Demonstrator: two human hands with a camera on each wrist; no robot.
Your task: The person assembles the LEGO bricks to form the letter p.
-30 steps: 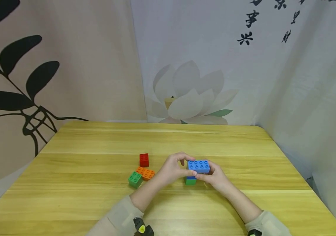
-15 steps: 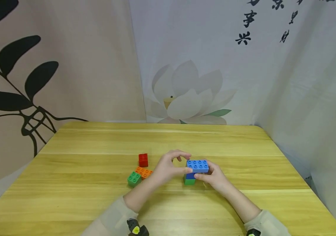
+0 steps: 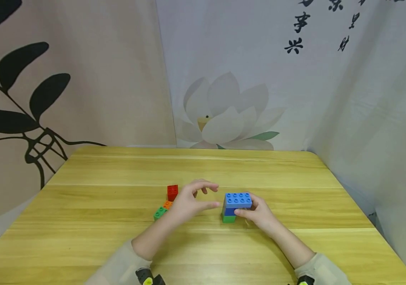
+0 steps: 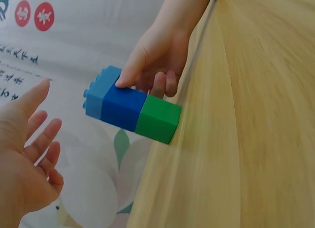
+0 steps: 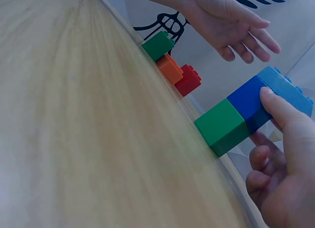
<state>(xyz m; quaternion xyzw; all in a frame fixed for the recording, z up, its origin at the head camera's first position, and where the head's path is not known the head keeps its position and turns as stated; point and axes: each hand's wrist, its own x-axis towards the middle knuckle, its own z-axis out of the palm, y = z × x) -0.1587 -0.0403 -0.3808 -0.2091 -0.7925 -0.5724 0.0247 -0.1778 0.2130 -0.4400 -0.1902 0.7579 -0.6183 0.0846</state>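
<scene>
A stack of toy building bricks stands on the table: a green brick [image 5: 224, 127] at the bottom, a dark blue brick [image 4: 123, 107] in the middle, a longer light blue brick [image 3: 238, 200] on top. My right hand [image 3: 260, 213] grips the stack from the right, its thumb on the dark blue brick just under the light blue one. To the left of the stack, my left hand [image 3: 193, 198] is apart from it, thumb and fingers spread with nothing between them; in the left wrist view this left hand [image 4: 29, 164] shows its palm.
Left of the stack lie a red brick [image 3: 172, 192], an orange brick [image 3: 167, 204] and a second green brick [image 3: 160, 213], the latter two partly hidden behind my left arm. A printed curtain [image 3: 224, 47] hangs behind the wooden table [image 3: 81, 221].
My left hand has let go of the light blue brick and moved left, away from the stack. The right hand keeps its grip, and the stack stays in place.
</scene>
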